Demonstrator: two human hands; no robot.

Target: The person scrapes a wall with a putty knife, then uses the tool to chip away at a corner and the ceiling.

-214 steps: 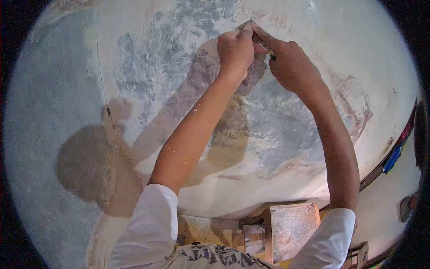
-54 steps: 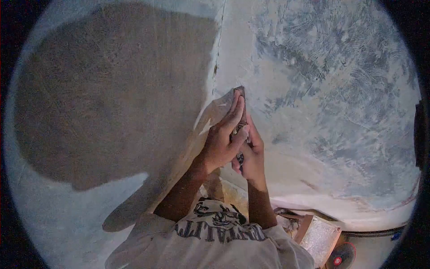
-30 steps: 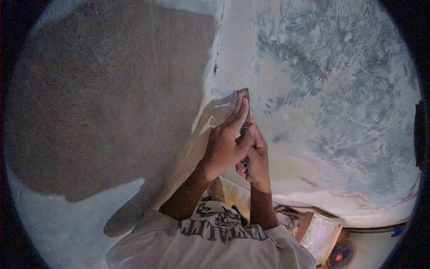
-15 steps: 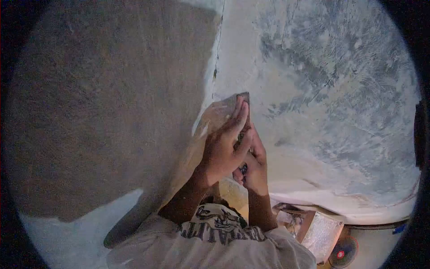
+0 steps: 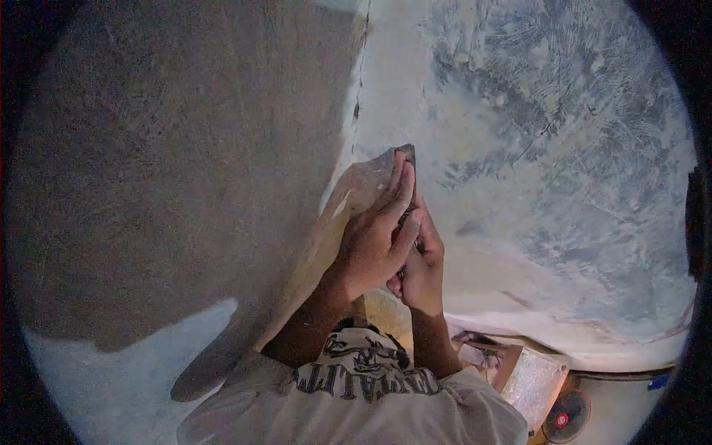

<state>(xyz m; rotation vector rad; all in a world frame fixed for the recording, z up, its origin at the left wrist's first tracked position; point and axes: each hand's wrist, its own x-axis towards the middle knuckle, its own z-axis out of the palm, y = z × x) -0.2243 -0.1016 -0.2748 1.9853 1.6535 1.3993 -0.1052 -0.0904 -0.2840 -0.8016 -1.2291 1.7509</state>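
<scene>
1. Lays the fingers (image 5: pixel 403 185) of the left hand (image 5: pixel 371 248) nearly straight, pressed together along a flat tool (image 5: pixel 412 154); bends the thumb across toward the handle. Cannot tell whether that thumb grips or only rests.
2. Curls the right hand (image 5: pixel 426 278) around the handle, mostly hidden from view.
3. Holds the tool lengthwise at the wall (image 5: pixel 512 148), tip just right of a cracked seam (image 5: pixel 357 111). Cannot confirm contact along the edge.
4. Seems, by judgement, to be at the stage of working the tool over the pale strip (image 5: pixel 393 74). Calls for a steady edge angle and even pressure from both palms.
5. Angles both forearms up and inward from the printed shirt (image 5: pixel 348 415), wrists close, arms bent, left palm overlapping the right.
6. Has, lower right, a box-like piece (image 5: pixel 530 382) beside a round dark object (image 5: pixel 569 417).
</scene>
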